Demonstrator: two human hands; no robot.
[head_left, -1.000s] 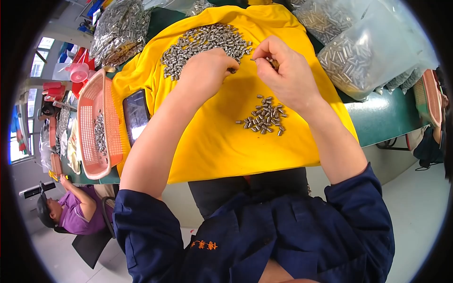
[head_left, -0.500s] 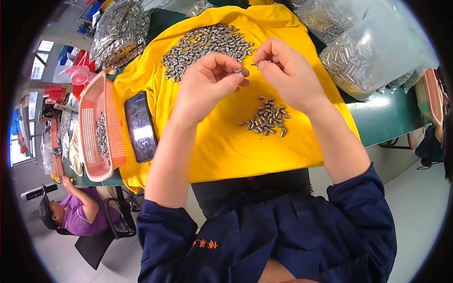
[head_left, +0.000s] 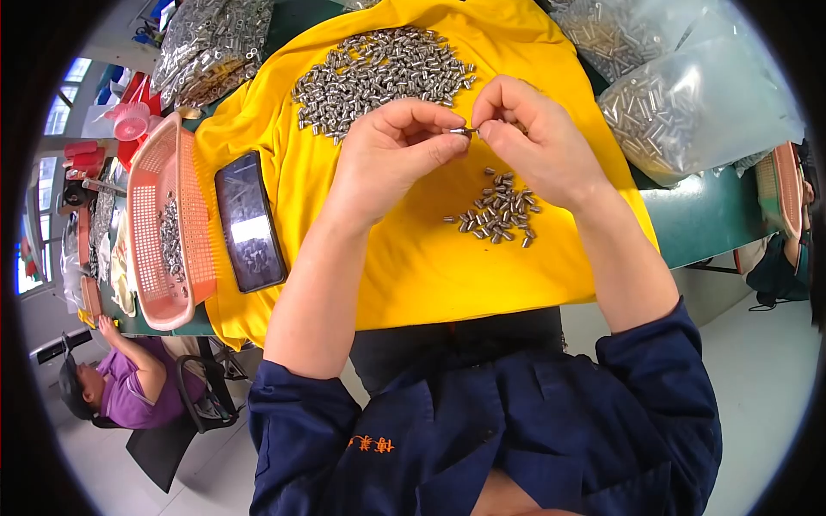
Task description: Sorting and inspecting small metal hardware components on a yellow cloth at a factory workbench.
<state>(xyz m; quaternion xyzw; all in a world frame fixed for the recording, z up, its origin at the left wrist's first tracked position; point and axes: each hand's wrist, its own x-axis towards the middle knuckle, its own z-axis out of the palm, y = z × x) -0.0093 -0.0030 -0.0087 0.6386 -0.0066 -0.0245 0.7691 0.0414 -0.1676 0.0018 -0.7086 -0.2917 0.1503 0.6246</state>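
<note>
My left hand [head_left: 406,148] pinches a small silvery metal cylinder [head_left: 460,131] between thumb and forefinger. Close against it, my right hand [head_left: 535,138] has thumb and fingers pinched on a small thin dark piece [head_left: 475,130], mostly covered by the fingertips. The two pieces meet end to end, or nearly so; I cannot tell which. Beyond my left hand a large pile of like metal cylinders [head_left: 379,77] spreads over the yellow cloth [head_left: 413,275]. Nearer me, below my right hand, lies a smaller pile of such cylinders [head_left: 499,211].
Left of the piles, a dark phone [head_left: 249,222] lies on the cloth beside a pink plastic basket [head_left: 196,258] holding small metal parts. Clear bags of metal parts stand back left [head_left: 211,56] and right [head_left: 658,116] on the green table [head_left: 714,215]. At far left sits a person in purple [head_left: 142,383].
My hands have come together, bringing the cylinder and the thin piece to each other. The whole view has shifted slightly.
</note>
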